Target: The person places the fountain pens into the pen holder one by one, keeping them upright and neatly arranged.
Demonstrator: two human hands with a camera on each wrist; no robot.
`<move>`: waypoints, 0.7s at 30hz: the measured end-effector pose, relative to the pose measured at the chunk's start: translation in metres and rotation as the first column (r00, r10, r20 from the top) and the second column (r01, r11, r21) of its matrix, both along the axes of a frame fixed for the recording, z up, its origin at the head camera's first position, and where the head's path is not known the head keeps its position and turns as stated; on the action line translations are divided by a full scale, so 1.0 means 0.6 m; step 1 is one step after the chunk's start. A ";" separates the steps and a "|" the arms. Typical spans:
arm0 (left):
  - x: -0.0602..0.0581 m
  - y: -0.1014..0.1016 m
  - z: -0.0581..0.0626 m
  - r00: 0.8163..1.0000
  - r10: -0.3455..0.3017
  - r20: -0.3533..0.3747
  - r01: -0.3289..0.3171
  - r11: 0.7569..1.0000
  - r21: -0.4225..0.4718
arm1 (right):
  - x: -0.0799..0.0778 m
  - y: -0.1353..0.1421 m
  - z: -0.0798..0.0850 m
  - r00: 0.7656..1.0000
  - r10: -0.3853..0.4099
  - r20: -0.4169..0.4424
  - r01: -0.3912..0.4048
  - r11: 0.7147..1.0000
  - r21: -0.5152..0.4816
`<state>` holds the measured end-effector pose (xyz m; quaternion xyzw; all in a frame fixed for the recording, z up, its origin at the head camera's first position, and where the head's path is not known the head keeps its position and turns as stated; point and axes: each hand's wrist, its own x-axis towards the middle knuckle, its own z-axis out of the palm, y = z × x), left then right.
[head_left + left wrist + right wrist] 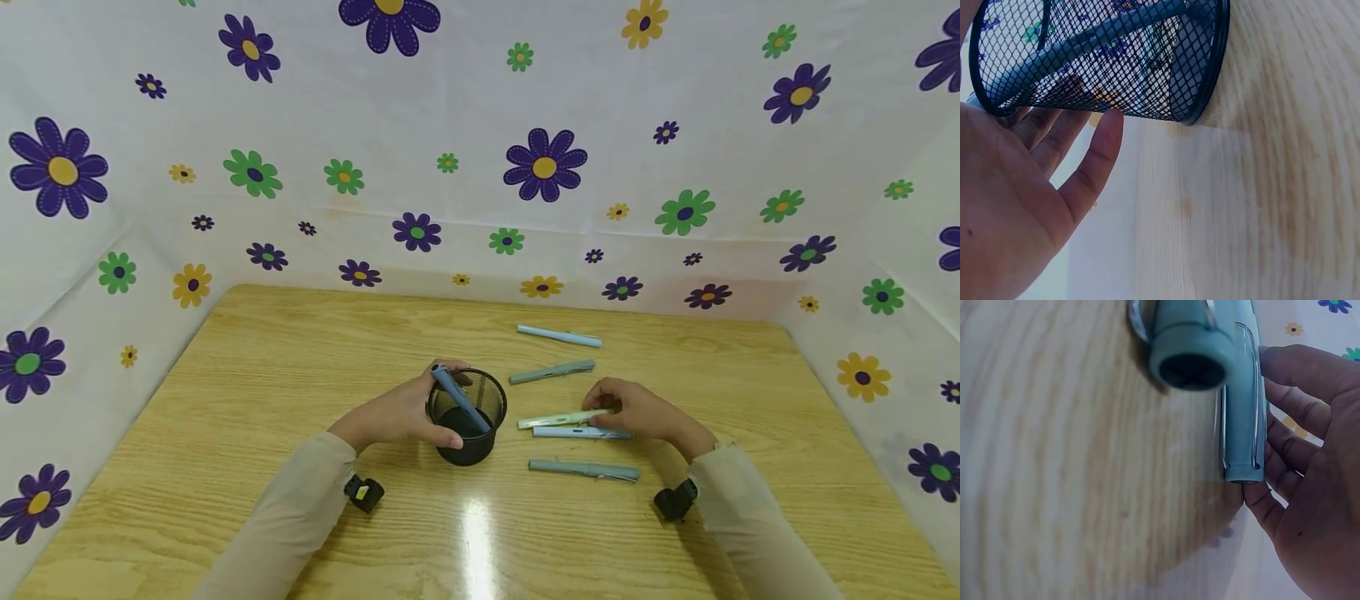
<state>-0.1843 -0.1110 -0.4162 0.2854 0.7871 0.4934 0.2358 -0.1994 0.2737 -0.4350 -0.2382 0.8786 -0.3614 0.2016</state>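
While the left hand [405,413] is curled round the black mesh cup [467,452], a dark blue pen [459,398] leaning inside it, the right hand [637,410] — right of the cup — pinches a pale green pen [557,420]. Also right of the cup on the bench [300,350]: a light blue pen [561,432], a teal pen [573,469] and, farther back, a grey-green pen [551,372] and a pale blue pen [558,336].

Left hand [1016,200] at mesh cup [1110,72], pen [1094,39] inside

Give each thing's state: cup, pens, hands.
Mesh cup: upright, mostly empty
Dark blue pen: leaning inside cup
Pale green pen: pinched at one end
Near light blue pen: lying flat
Far light blue pen: lying flat
Near teal pen: lying flat
Far teal pen: lying flat
Left hand: gripping cup
Right hand: pinching pale green pen
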 end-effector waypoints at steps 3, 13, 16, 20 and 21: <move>0.000 0.000 0.000 1.000 0.001 0.004 -0.001 1.000 0.001 | -0.001 0.000 0.001 1.000 0.013 -0.007 -0.013 1.000 0.006; -0.001 0.000 0.000 1.000 0.009 0.003 -0.009 1.000 -0.002 | -0.005 0.003 -0.004 0.997 0.041 -0.060 -0.039 0.999 0.034; -0.001 0.000 -0.001 1.000 0.006 0.004 -0.006 1.000 -0.002 | -0.005 0.002 -0.005 0.997 0.044 -0.062 -0.042 0.998 0.036; -0.001 0.000 -0.001 1.000 0.005 0.005 -0.004 1.000 -0.007 | -0.006 0.001 -0.005 0.997 0.043 -0.066 -0.041 0.998 0.038; -0.001 0.000 -0.002 1.000 0.006 0.006 -0.006 1.000 -0.008 | -0.006 0.001 -0.005 0.997 0.042 -0.069 -0.040 0.999 0.037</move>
